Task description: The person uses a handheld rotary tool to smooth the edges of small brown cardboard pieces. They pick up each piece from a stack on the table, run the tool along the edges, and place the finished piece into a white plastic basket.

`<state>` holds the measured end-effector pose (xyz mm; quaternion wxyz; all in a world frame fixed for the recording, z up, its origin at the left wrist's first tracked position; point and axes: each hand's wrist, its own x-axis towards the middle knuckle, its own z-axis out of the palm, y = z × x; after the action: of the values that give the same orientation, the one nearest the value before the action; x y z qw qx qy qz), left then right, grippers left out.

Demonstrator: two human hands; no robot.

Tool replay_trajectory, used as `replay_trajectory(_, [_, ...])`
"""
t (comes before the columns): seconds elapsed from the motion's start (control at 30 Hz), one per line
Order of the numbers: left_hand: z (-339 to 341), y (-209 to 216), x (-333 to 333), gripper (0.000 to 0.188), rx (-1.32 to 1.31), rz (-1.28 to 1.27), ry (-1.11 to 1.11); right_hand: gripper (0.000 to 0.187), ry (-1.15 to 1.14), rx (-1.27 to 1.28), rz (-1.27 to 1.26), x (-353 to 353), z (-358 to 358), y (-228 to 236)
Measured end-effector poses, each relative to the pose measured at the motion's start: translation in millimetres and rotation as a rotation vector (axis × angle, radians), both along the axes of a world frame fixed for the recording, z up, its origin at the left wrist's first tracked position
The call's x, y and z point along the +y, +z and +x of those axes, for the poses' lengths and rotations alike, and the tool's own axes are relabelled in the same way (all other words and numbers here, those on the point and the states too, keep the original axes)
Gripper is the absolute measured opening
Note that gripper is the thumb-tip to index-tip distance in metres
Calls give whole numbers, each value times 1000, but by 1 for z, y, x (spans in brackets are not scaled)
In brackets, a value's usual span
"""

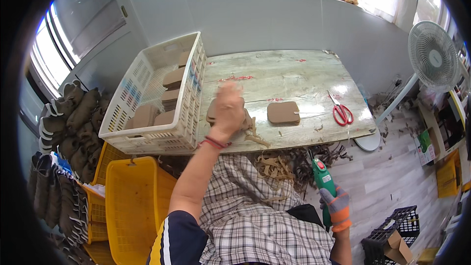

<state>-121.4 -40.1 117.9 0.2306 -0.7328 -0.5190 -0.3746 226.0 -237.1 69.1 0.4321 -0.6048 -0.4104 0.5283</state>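
Note:
My bare left hand [229,105], smeared by motion, is over the near left part of the table, with a red band on its wrist. Partly hidden under and beside it lies a brown rounded piece [211,113] with thin tan strips [257,140] near it. My right hand [336,206] wears a grey and orange glove. It is closed around a green hand-held power tool [324,179] with a red switch, held low in front of the table. On the table, a small stack of brown rounded pieces [283,113] sits right of my left hand.
Red-handled scissors [342,113] lie on the table's right side. A white crate [184,130] with brown stacks stands at left. Yellow bins [132,206] and piled dark goods [73,132] are lower left. A fan [431,56] stands right; tan scraps [277,167] lie below the edge.

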Motion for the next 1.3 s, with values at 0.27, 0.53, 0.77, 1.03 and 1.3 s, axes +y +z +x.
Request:
replay_trajectory(0.27, [74,-124,79,59,-18,-626,20,32,65,-86,-72,0,-3,-2])
replay_trajectory(0.53, [87,-111,26,43,-248,-467,-47,31,15,-53,-94,1,-2,-22])
replay_trajectory(0.77, [86,-120,-3,25,-1231,-816,-358,31,29,-81,-85,6,-9,-15])
replay_trajectory(1.03, [152,-89,-43,34,-2442,-720,-910,34,-53,-171,105,13,-12,-8])
replay_trajectory(1.3, [185,-89,-36,33,-2769,-676,-950,37,-141,-110,124,10,-18,8])
